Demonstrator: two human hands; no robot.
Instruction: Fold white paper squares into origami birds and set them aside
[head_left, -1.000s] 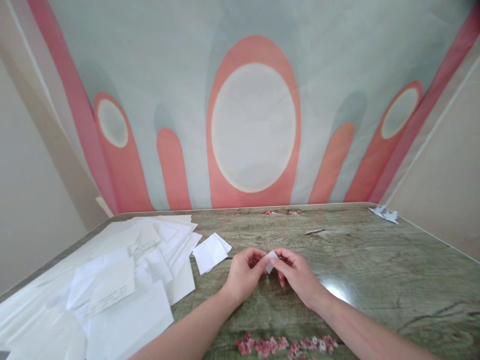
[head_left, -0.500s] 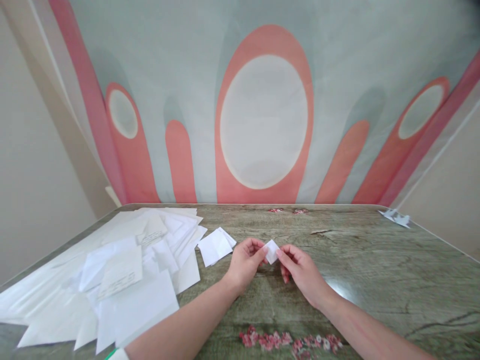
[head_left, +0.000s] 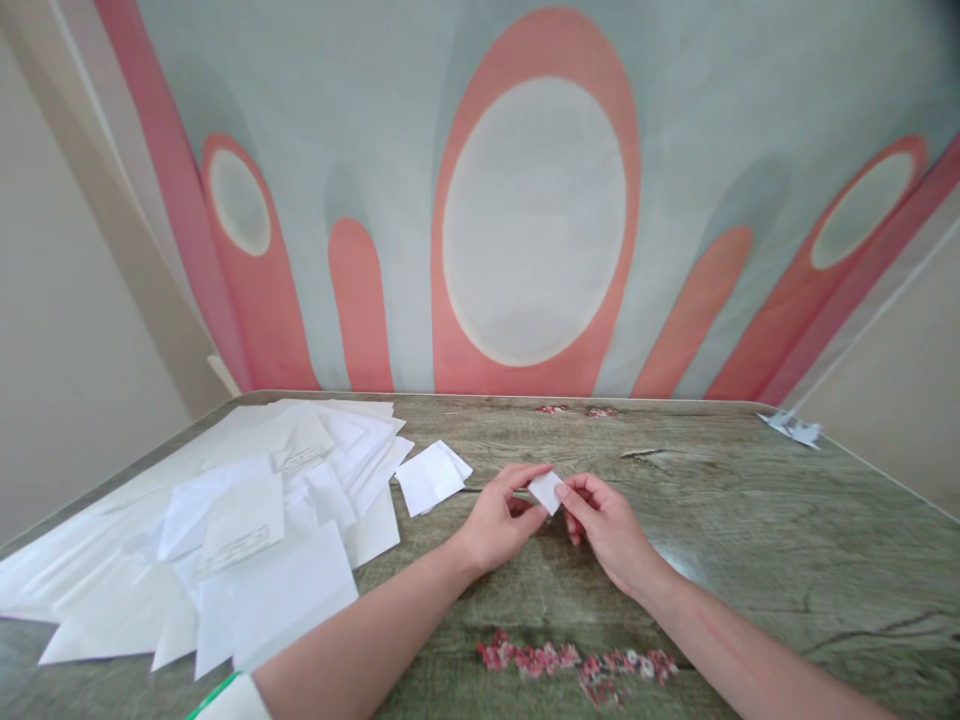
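Note:
A small folded white paper (head_left: 545,491) is held just above the wood-grain table (head_left: 750,540), near its middle. My left hand (head_left: 499,518) pinches the paper's left side between thumb and forefinger. My right hand (head_left: 606,523) pinches its right side, with the other fingers curled under. Both forearms reach in from the bottom edge of the view.
A loose heap of white sheets (head_left: 225,530) covers the table's left part, with a small stack of white squares (head_left: 431,477) beside it. A crumpled white scrap (head_left: 792,428) lies at the far right corner. A pink and grey patterned wall (head_left: 532,220) rises behind.
The small paper has been turned between my fingers and now lies flatter. The camera has tilted down a little, so the hands sit slightly higher in view.

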